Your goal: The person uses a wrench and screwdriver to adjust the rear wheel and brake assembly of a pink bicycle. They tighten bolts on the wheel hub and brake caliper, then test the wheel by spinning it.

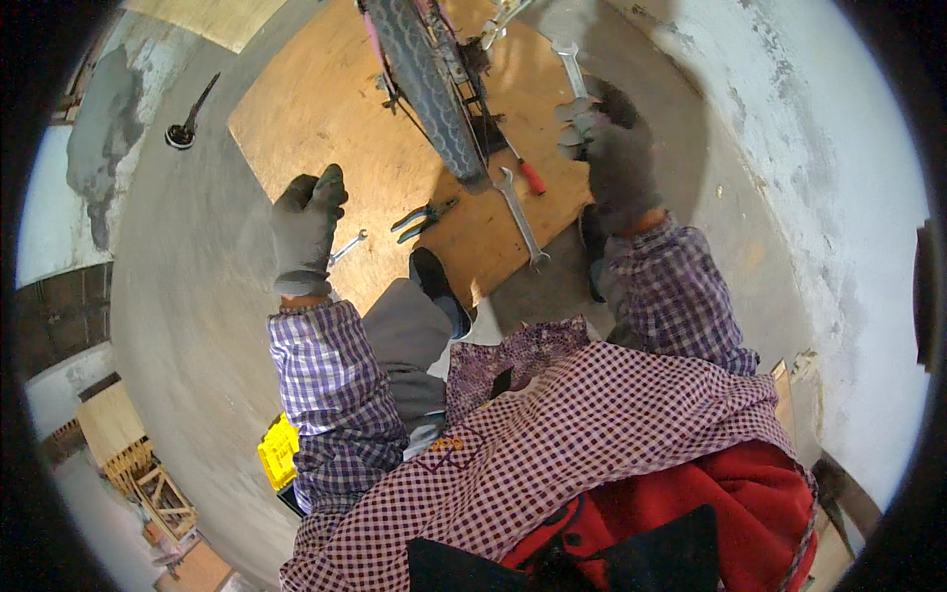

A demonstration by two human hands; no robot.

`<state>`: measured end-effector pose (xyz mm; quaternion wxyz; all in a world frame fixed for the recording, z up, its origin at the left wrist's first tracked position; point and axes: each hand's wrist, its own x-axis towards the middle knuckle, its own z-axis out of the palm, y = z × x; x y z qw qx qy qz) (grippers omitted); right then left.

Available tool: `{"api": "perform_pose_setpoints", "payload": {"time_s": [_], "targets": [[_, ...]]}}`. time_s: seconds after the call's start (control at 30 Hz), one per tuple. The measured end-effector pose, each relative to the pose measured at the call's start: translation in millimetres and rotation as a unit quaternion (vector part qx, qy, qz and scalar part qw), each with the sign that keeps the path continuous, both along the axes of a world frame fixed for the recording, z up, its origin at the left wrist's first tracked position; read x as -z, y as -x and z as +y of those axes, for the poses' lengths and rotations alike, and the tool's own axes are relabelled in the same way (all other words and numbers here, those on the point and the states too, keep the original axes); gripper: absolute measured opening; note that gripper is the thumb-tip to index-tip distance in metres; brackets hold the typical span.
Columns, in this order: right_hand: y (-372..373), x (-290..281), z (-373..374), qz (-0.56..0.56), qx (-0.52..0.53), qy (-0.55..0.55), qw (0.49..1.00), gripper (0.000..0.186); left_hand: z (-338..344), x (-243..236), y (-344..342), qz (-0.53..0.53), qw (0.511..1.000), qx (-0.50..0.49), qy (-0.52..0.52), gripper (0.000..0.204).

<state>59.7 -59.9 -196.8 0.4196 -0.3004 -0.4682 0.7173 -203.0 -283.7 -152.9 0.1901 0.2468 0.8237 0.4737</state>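
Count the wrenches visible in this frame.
3 at least: a long wrench on the plywood board by the tyre, a small wrench beside the left hand, another wrench above the right hand. More may be hidden.

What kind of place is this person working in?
Probably a rough repair workshop, likely for bicycles. A bicycle wheel stands on a plywood board laid over a concrete floor, with wrenches, pliers and a red-handled screwdriver scattered around it.
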Motion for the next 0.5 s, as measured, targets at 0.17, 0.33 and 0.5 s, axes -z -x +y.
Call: {"api": "perform_pose_setpoints", "payload": {"time_s": [0.17, 0.33, 0.5], "targets": [[-21.1, 9.1, -27.5, -0.150, -0.126, -0.210, 0.958, 0.032, 34.6, -10.9, -47.6, -0.036, 0.998, 0.044, 0.024, 0.037], [-45.9, -14.9, -9.9, -0.164, -0.054, -0.173, 0.970, 0.034, 83.2, -23.5, -80.8, -0.043, 0.999, 0.021, 0.023, 0.051], [-73.7, -28.4, 8.7, -0.273, -0.069, -0.109, 0.953, 0.036, 119.9, 13.8, -90.1, -0.047, 0.993, 0.074, 0.080, 0.060]]}}
